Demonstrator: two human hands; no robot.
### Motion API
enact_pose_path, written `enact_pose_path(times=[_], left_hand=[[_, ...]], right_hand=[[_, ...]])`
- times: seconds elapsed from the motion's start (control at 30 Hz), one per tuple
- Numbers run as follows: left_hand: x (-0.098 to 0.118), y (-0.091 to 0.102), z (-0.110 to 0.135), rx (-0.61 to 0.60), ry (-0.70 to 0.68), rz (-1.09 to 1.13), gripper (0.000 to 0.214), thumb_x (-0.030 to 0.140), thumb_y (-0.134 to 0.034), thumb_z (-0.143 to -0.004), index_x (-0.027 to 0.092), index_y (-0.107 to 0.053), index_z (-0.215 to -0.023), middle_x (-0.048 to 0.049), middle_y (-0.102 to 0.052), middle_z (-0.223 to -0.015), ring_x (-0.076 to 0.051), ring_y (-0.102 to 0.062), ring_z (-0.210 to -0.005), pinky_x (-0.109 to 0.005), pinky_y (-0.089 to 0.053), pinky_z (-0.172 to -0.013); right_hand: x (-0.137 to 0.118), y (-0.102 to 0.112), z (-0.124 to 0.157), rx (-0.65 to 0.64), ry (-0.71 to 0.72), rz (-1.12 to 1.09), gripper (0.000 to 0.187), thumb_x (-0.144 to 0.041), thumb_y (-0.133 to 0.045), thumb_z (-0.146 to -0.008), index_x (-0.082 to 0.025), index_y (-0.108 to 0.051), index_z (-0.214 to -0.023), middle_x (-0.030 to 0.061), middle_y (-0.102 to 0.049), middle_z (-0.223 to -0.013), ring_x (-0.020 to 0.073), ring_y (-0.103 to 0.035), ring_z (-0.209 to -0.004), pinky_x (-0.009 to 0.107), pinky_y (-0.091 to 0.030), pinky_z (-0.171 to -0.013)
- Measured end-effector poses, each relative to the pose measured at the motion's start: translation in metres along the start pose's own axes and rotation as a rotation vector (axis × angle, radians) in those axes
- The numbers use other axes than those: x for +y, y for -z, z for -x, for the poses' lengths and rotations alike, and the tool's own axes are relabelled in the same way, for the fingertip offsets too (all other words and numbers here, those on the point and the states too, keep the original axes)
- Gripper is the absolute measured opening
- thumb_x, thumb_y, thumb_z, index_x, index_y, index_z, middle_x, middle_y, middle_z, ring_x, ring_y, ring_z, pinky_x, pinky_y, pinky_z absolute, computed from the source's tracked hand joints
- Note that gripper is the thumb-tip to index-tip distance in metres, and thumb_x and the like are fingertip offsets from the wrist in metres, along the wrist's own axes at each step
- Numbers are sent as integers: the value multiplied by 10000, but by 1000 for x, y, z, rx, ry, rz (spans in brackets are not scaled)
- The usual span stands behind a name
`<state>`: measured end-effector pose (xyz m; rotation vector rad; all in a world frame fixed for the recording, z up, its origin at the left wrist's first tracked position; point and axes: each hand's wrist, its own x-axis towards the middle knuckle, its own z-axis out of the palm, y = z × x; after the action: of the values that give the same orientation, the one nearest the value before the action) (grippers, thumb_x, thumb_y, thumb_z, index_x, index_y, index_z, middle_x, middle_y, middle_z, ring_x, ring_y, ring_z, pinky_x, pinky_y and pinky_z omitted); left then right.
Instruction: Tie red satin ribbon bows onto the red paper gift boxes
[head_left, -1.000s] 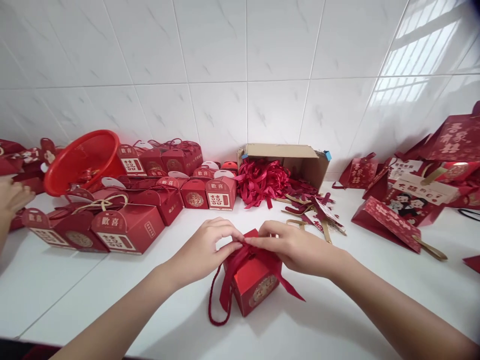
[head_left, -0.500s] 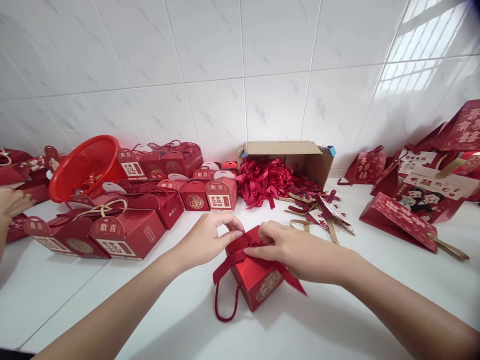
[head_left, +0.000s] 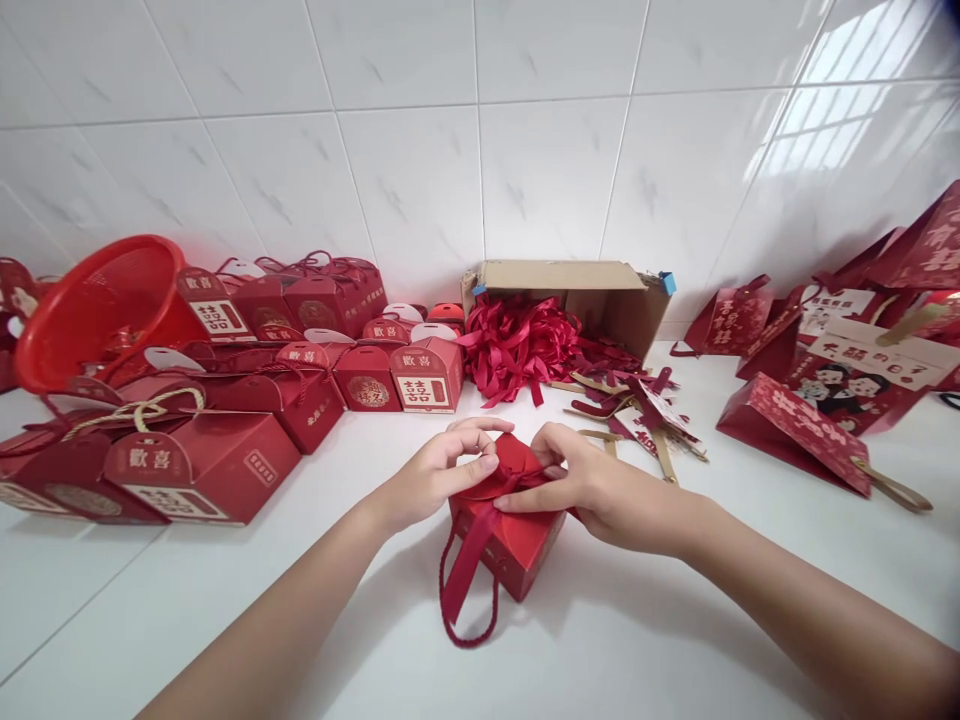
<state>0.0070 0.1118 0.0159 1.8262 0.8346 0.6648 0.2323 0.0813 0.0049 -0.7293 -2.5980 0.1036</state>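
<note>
A small red gift box (head_left: 517,565) stands on the white surface in front of me, a dark red satin ribbon (head_left: 472,562) round its top. One ribbon end hangs down its left side, beside a loop of dark red rope handle (head_left: 474,640). At the upper left of the box, my left hand (head_left: 439,472) has its thumb and curled fingers closed at the ribbon near the knot. My right hand (head_left: 585,490) pinches the ribbon from the right, its thumb stretched across the box top. The fingers partly hide the knot.
Finished-looking red boxes (head_left: 202,460) and a red plastic basin (head_left: 105,310) are on the left. Behind my hands lies a cardboard box (head_left: 630,310) spilling red ribbons (head_left: 521,345). Tags and straps (head_left: 645,410) lie beside it; red bags (head_left: 795,430) stand at the right.
The gift box has turned slightly, and the left ribbon end now hangs down over the rope loop. My view has shifted left-to-right, and another person's hand at the left edge is out of sight.
</note>
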Motion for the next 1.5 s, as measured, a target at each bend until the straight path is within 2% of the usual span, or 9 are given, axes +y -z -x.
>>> enact_pose_path(times=[0.13,0.23,0.33,0.47,0.7,0.83,1.1,1.3,1.5], left_hand=[[-2,-5,8,5,-5,110,248,367,-559,-873,177,-595,-717,-51,-386,-1470,-262,-334,-1365,-366,-384,-1035],[-4,-8,9,2,14,264,233,365,-599,-848,168,-584,-724,-34,-337,-1505,-271,-480,-1256,-362,-439,-975],[-9,-9,7,23,71,334,256,402,-581,-852,168,-577,-750,-50,-467,-1408,-224,-620,-1037,-330,-490,-869],[-13,-8,5,-1,124,376,271,434,-502,-880,188,-615,-861,-56,-635,-1124,-217,-632,-974,-332,-500,-850],[-2,-15,10,118,-18,39,291,411,-523,-864,190,-570,-681,-51,-583,-1205,-232,-466,-1222,-346,-387,-1025],[2,-20,13,164,-112,-33,428,349,-631,-797,197,-313,-554,-45,-661,-1014,-216,-530,-1115,-335,-431,-947],[2,-24,12,163,-71,16,403,326,-644,-785,203,-366,-520,-33,-678,-773,-239,-594,-1058,-337,-487,-831],[3,-23,12,103,-129,9,521,265,-645,-764,208,-184,-529,-14,-638,-690,-231,-595,-1011,-342,-454,-840],[1,-21,11,106,-135,-28,526,259,-644,-764,211,-166,-550,-8,-600,-615,-232,-596,-996,-372,-438,-904]], right_hand=[[-2,0,1,15,-6,-89,479,-39,-480,-852,-363,-656,-1158,36,-383,-874,139,-411,-770,261,-458,-647],[-4,0,2,34,4,-165,481,-14,-451,-859,-349,-682,-1114,32,-370,-878,127,-416,-776,252,-478,-661],[-5,0,3,37,11,-209,488,-9,-422,-869,-347,-689,-1099,30,-353,-888,117,-405,-756,251,-492,-663],[-6,-3,4,31,-12,-251,424,-70,-451,-895,-353,-682,-1110,28,-353,-893,117,-406,-774,262,-509,-701],[-10,-4,4,59,10,-251,399,-57,-474,-882,-323,-700,-1075,24,-351,-896,109,-412,-766,236,-498,-668],[-12,-4,3,120,47,-213,351,-71,-494,-877,-292,-689,-1068,27,-397,-909,102,-459,-755,233,-486,-647],[-8,-10,5,388,19,-108,220,-43,-446,-879,-228,-503,-985,43,-588,-898,136,-574,-818,267,-484,-685],[-5,-9,5,336,58,32,212,-20,-421,-879,-218,-446,-951,49,-569,-897,146,-544,-841,303,-457,-731],[0,-1,7,318,55,100,233,16,-396,-866,-214,-416,-901,39,-564,-889,140,-517,-821,322,-431,-771]])
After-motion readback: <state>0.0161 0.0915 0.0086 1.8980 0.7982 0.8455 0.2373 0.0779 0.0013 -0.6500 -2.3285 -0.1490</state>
